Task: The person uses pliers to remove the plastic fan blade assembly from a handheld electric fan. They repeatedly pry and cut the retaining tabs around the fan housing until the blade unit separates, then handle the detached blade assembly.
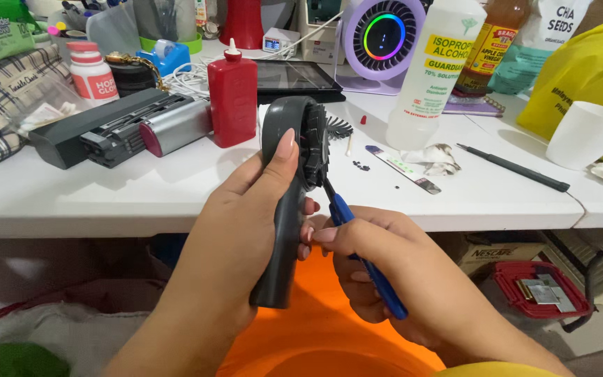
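My left hand point(246, 223) grips a dark grey handheld fan point(289, 167) by its handle, thumb pressed up along the head, holding it upright in front of the table edge. My right hand point(385, 272) holds a blue-handled tool point(368, 265) whose dark tip point(328, 187) touches the finned side of the fan's head. Both hands are over my lap, which is covered in orange cloth point(322, 335).
The white table point(141, 195) carries a red squeeze bottle point(232, 94), a grey device point(127, 126), a clear bottle of liquid point(434, 70), a black pen point(514, 167), a white cup point(587, 132), a tablet point(294, 77), a small round purple fan point(384, 38) and tiny black screws point(361, 165). A red box point(542, 290) sits under the table.
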